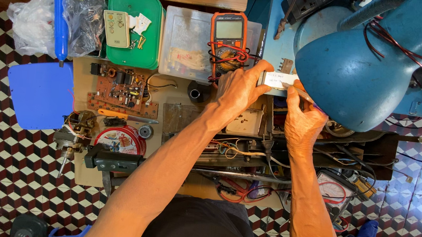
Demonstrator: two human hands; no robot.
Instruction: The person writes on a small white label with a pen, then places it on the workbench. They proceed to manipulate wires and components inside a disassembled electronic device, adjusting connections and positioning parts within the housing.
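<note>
Left hand closed in a pinching grip on the left end of a small white card, held just under the blue lamp. Right hand gripping a thin pen, tip touching the card. Orange meter just left, brown circuit board farther left on the cluttered surface.

A small white label with handwriting is held between the left hand and the right hand. Just left of it, an orange multimeter shows a grey rectangular screen. At the lower left lies a round red tin.
</note>
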